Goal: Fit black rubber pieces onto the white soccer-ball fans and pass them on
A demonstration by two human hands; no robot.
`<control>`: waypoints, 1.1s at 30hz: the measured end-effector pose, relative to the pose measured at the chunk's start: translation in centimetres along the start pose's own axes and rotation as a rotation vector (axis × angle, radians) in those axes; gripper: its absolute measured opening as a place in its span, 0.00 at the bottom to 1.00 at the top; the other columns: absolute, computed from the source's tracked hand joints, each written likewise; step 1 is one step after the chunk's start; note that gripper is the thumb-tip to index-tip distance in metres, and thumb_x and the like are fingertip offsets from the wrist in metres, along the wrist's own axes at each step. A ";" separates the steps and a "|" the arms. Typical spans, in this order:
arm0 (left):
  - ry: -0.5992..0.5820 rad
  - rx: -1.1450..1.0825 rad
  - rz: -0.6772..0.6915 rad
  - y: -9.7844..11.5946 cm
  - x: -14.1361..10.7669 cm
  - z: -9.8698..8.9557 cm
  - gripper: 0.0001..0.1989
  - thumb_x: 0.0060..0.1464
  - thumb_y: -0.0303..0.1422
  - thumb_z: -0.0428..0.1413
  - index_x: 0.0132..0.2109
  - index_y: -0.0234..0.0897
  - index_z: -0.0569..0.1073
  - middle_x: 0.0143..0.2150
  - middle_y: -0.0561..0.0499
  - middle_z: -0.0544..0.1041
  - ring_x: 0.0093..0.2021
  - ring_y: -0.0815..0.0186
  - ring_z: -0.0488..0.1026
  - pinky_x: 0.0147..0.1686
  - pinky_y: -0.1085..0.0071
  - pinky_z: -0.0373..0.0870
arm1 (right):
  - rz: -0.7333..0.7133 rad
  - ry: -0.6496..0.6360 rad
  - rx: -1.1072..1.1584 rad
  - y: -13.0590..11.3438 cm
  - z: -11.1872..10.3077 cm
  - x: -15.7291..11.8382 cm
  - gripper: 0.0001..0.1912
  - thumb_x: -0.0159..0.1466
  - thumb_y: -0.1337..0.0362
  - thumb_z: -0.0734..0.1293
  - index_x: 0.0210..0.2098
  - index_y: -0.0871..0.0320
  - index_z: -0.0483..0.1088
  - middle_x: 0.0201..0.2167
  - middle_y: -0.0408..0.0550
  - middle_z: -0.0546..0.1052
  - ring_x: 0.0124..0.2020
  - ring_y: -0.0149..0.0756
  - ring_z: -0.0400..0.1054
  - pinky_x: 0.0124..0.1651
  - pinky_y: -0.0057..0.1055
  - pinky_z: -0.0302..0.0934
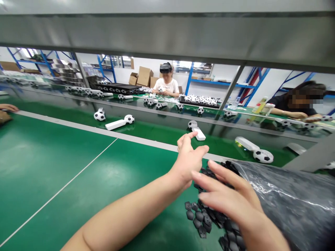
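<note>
My left hand [190,157] reaches over the near edge of the green conveyor, fingers apart, index fingertip at a white handle piece with a soccer-ball end [200,134]. Whether it touches the piece I cannot tell. My right hand [232,195] hovers over a pile of small black pentagon pieces [200,218], its fingers spread and holding nothing. A clear plastic bag of black pieces [290,195] lies to its right. More soccer-ball pieces lie on the conveyor: one at the right [263,156], one left of centre [119,123] and one farther left [99,114].
A metal shelf [157,35] spans overhead. At the left edge is another person's hand [9,107]. Two people sit across the line, one at centre [166,85], one at right [300,101]. Slanted metal posts [232,85] stand beyond the conveyor. Trays hold more balls.
</note>
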State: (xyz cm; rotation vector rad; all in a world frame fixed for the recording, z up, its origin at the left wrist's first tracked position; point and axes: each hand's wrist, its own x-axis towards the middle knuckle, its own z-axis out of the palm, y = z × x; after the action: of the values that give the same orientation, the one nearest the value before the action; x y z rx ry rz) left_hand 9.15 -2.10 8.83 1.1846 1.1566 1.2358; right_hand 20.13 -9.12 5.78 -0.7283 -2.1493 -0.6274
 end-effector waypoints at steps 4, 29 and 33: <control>-0.004 -0.002 0.008 -0.2 0.2 0.0 0.22 0.48 0.34 0.53 0.52 0.44 0.61 0.59 0.48 0.52 0.60 0.59 0.49 0.54 0.67 0.53 | 0.002 -0.036 0.065 -0.6 -0.8 1.9 0.24 0.64 0.48 0.49 0.37 0.54 0.70 0.46 0.45 0.73 0.56 0.44 0.56 0.54 0.40 0.52; -0.036 0.062 -0.010 -0.4 0.2 0.0 0.23 0.48 0.34 0.52 0.53 0.41 0.60 0.59 0.45 0.53 0.59 0.59 0.51 0.55 0.66 0.52 | -0.055 0.026 0.023 -0.7 1.1 1.6 0.26 0.65 0.49 0.48 0.32 0.55 0.72 0.47 0.39 0.73 0.55 0.39 0.58 0.57 0.37 0.46; -0.077 0.050 -0.047 -0.7 0.3 0.1 0.24 0.47 0.34 0.53 0.53 0.40 0.61 0.58 0.44 0.53 0.59 0.57 0.52 0.54 0.65 0.53 | -0.063 0.074 -0.027 -0.5 1.5 1.4 0.23 0.63 0.48 0.52 0.32 0.55 0.72 0.46 0.39 0.73 0.55 0.43 0.58 0.56 0.39 0.47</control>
State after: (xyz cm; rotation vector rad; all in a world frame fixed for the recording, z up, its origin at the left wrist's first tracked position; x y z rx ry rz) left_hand 9.32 -1.83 8.15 1.2251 1.1577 1.1222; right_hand 18.29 -8.08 5.93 -0.6444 -2.1055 -0.7072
